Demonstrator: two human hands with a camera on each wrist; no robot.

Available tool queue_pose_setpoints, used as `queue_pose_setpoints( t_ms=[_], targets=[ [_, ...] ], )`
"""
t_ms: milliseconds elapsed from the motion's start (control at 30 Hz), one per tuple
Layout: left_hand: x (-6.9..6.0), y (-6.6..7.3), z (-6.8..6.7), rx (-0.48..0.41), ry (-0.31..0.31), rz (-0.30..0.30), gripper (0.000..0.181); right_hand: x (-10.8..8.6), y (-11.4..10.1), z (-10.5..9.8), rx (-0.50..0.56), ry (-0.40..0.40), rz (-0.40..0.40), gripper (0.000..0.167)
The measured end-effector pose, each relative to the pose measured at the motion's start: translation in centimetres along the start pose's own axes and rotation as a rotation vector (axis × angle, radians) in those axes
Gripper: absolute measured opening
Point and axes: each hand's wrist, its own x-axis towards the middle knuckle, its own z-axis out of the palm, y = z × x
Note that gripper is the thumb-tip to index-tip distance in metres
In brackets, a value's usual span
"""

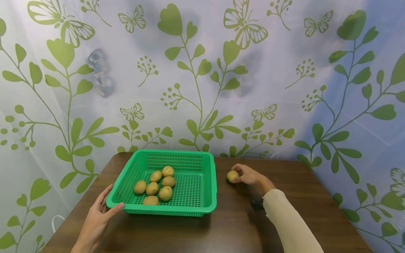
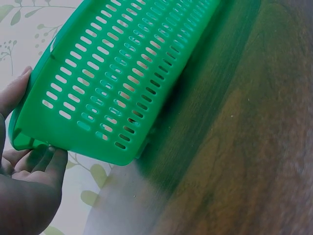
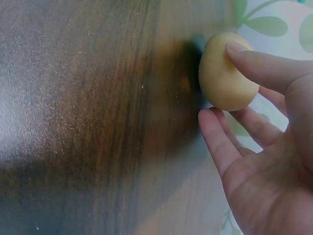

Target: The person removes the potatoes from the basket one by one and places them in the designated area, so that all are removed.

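Note:
A green plastic basket (image 1: 164,209) with slotted walls stands on the left part of the table, and several potatoes (image 1: 152,188) lie in its left half. My left hand (image 1: 98,218) grips the basket's front left corner; in the left wrist view, the thumb is over the rim and the fingers curl beneath it. To the right of the basket, my right hand (image 1: 249,174) pinches a single potato (image 3: 227,73) between thumb and fingers. The right wrist view shows that potato over the brown tabletop, its far side hidden.
The brown wooden table (image 1: 234,228) reaches back to a pale curtain (image 1: 202,88) printed with green leaves and butterflies. A small black object (image 1: 257,204) is on the table beside the right sleeve (image 1: 284,214), partly covered by it.

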Motion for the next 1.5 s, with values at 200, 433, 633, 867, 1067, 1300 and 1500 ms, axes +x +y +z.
queue_pose_setpoints(
  t_ms=[200, 433, 633, 867, 1067, 1300, 1500],
  targets=[
    [0.0, 0.0, 0.0, -0.001, 0.003, 0.004, 0.086, -0.2, -0.6, -0.4, -0.003, -0.010, 0.019, 0.042],
    [0.0, -0.1, -0.1, -0.013, 0.000, 0.014, 0.086, 0.1, -0.8, -0.7, -0.018, -0.012, 0.014, 0.037],
    [0.1, 0.0, -0.2, -0.007, -0.002, 0.012, 0.086, 0.2, -0.8, -1.3, -0.065, -0.010, -0.016, 0.034],
    [0.1, -0.1, -0.1, -0.018, -0.008, 0.015, 0.085, 0.0, -0.9, -1.6, -0.070, -0.013, -0.024, 0.036],
    [0.0, -0.2, 0.0, -0.014, -0.007, 0.021, 0.085, 0.1, -1.1, -2.0, -0.039, -0.015, -0.004, 0.039],
    [0.0, -0.1, 0.0, 0.003, -0.005, 0.035, 0.083, 0.4, -1.4, -2.4, -0.070, -0.028, -0.034, 0.042],
    [0.0, -0.1, 0.0, -0.003, -0.005, 0.029, 0.085, 0.5, -2.5, -2.7, -0.099, -0.050, -0.040, 0.039]
  ],
)
